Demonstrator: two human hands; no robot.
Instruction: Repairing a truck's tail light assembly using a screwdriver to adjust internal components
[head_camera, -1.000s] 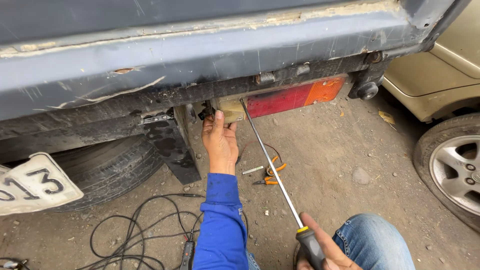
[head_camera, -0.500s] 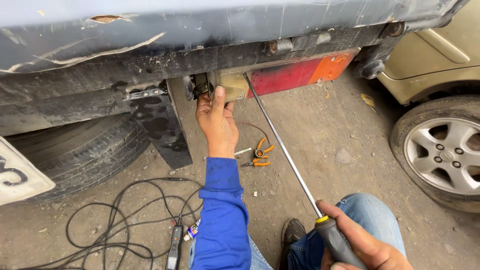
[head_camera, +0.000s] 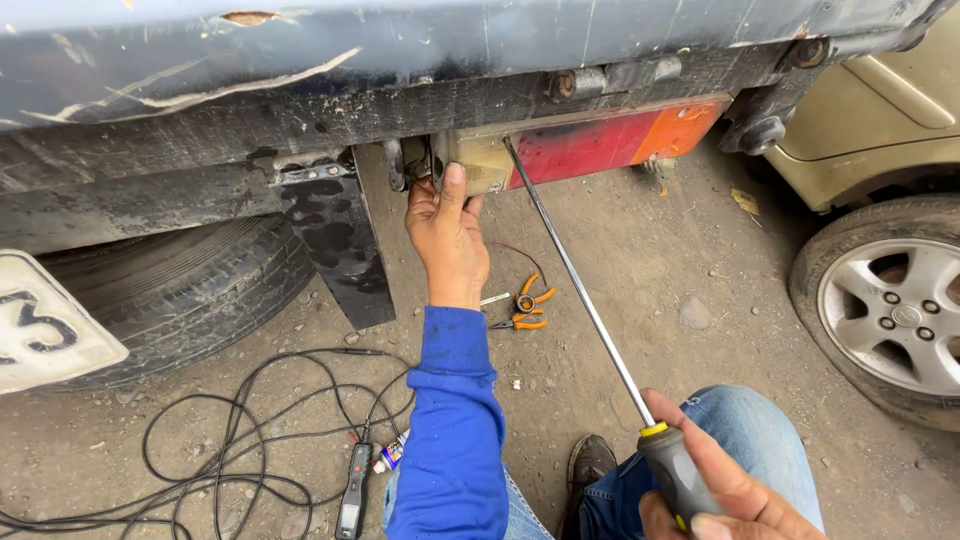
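1. view looks down from a person's head at the rear underside of one blue-grey truck (head_camera: 300, 50), parked on dirt.
2. two hands show, both the person's own.
3. the left hand (head_camera: 447, 235), in a blue sleeve (head_camera: 450, 430), reaches up to the tail lamp (head_camera: 600, 145). its fingers curl around the lamp's pale left end and the thumb presses on the front, so it is closed on the lamp housing.
4. the lamp is one long unit under the truck's rear beam, pale at the left, red in the middle, orange at the right.
5. the right hand (head_camera: 725, 495), at the bottom right edge, is wrapped tight around the dark handle of one long screwdriver (head_camera: 580, 285).
6. the screwdriver's thin metal shaft runs up and left from the handle, and its tip meets the lamp just right of the left hand.
7. one pair of orange-handled pliers (head_camera: 527, 305) lies on the ground, just beside the left wrist.
8. one black cable (head_camera: 250, 440) lies in loose loops at lower left, with a slim black tester (head_camera: 352, 485) at its end.
9. two tyres show: one (head_camera: 170, 290) under the truck at left, one (head_camera: 885, 310) with a silver wheel on a beige car at right.
10. one black mud flap (head_camera: 340, 245) hangs left of the hand.
11. one knee in blue jeans (head_camera: 745, 430) and one dark shoe (head_camera: 590, 465) sit at the bottom.
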